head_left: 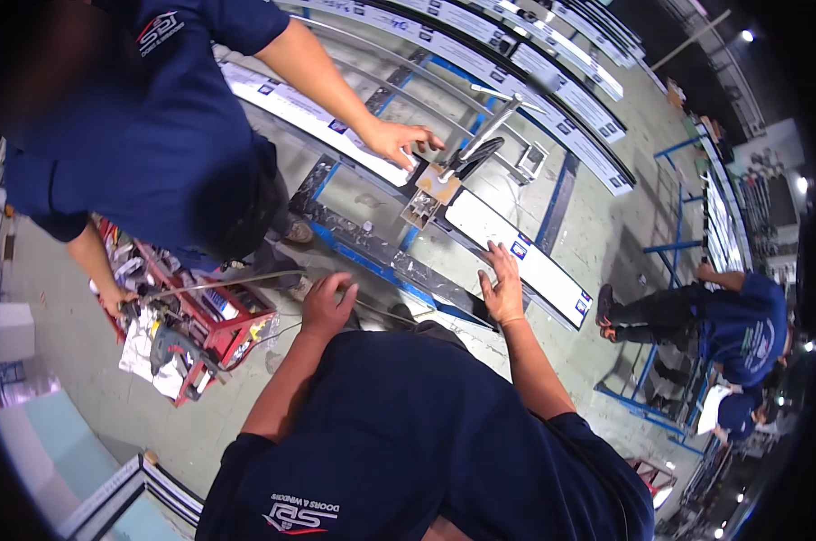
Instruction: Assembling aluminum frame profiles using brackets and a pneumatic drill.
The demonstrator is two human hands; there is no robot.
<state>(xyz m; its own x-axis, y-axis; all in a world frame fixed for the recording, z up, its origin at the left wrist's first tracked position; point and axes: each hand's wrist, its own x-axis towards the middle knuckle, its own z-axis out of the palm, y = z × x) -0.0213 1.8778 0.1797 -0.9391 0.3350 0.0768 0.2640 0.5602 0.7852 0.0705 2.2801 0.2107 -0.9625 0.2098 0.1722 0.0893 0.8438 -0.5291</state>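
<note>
The person's left hand (327,307) hangs in the air in front of the torso, its forearm slanting up and slightly to the right from the dark blue sleeve; its fingers are loosely bent, the palm is half open and nothing shows in its grasp. The right hand (502,287) reaches farther forward, its forearm slanting up and to the left; its fingers are spread, with the thumb held apart, and it grips nothing; its fingertips are at the near edge of a long, flat bar covered in white film (552,278), though whether they press on it cannot be told.

That bar lies slantwise across a blue steel stand (372,259), running from a metal screw clamp with a T-shaped handle (489,129) down to the right; a flat brown block (437,184) sits at the clamp's foot; across from the person, a co-worker's outstretched hand (399,142) is just beside the clamp, its fingers extended; the co-worker's other hand (116,302) is at a red tool cart (238,326).
</note>
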